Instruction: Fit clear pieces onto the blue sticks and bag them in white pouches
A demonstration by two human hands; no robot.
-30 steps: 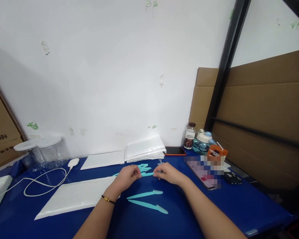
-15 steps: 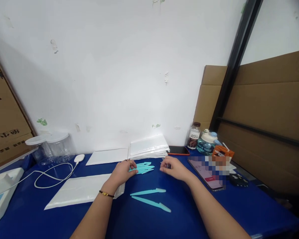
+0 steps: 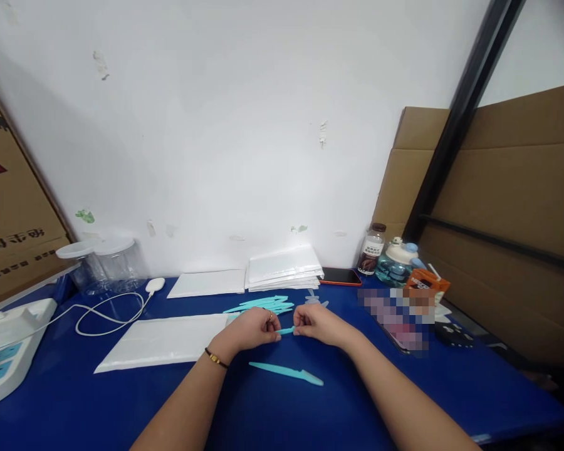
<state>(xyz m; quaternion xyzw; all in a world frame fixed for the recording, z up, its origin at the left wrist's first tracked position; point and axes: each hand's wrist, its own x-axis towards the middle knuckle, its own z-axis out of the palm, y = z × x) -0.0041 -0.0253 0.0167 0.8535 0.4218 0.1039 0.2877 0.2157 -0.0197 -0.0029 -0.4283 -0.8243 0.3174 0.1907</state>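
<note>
Between my two hands a small turquoise razor (image 3: 287,331) is stretched level above the blue table. My left hand (image 3: 258,327) pinches its left end, and my right hand (image 3: 317,322) has its fingers closed at the right end. Nearer to me, a single turquoise razor (image 3: 286,373) lies on the table. Behind my left hand is a loose pile of turquoise razors (image 3: 263,304). Several small clear pieces (image 3: 314,299) lie just beyond my right hand.
A white padded envelope (image 3: 164,340) lies at left, with a stack of white envelopes (image 3: 284,269) by the wall. Farther right are a red-edged phone (image 3: 341,277), a brown-capped bottle (image 3: 371,249), a blue jug (image 3: 397,263) and another phone (image 3: 395,322). Clear jars (image 3: 117,266) stand back left.
My hands have come together around one turquoise razor. Only one of the two razors lying in front remains on the table. The view has shifted slightly.
</note>
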